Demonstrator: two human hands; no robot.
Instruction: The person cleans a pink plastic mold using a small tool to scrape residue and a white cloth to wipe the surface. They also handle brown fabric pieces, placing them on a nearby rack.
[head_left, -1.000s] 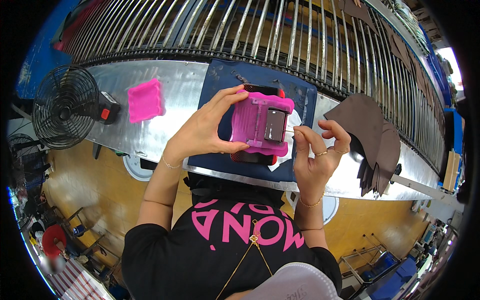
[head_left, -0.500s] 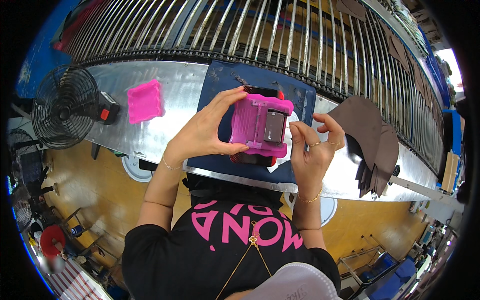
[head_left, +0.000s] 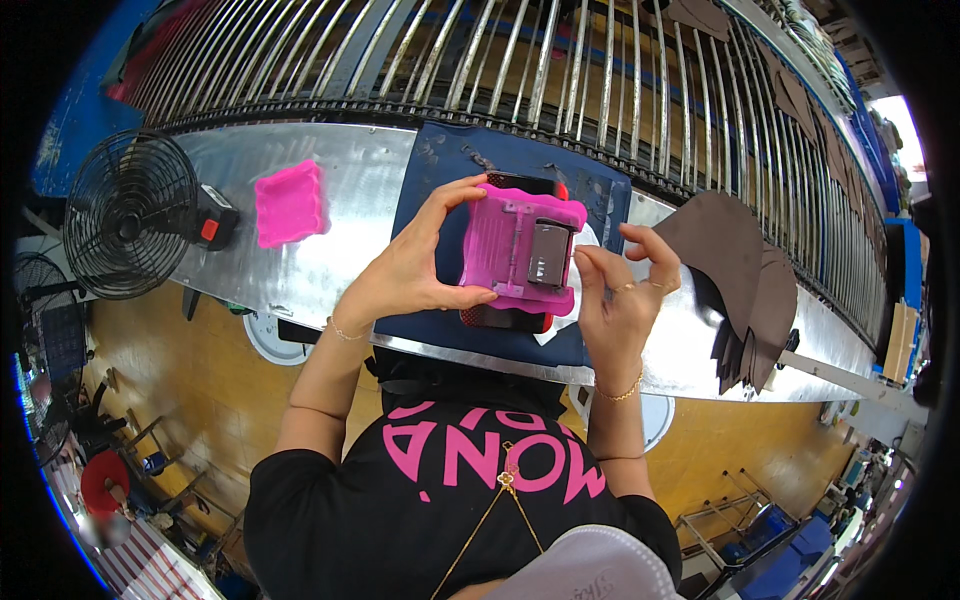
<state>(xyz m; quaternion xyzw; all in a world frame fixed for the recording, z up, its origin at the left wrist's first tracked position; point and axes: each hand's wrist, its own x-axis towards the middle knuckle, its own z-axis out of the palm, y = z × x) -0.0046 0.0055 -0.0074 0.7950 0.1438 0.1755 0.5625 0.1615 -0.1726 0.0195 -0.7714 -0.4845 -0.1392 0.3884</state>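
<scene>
While the left hand (head_left: 408, 265), half spread, clasps the pink tray (head_left: 488, 250), steadiness should help the right hand (head_left: 616, 312), fingertips pinched, contents unclear, be precise near the dark block (head_left: 550, 256) just left.

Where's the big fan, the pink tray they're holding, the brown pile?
Big fan (head_left: 131, 214): head view, its round cage.
Held pink tray (head_left: 491, 250): head view, its ridged surface.
Brown pile (head_left: 716, 250): head view, its top piece.

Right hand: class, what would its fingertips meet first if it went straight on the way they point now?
Probably the right edge of the pink tray held by the left hand, though depth is unclear.
</scene>
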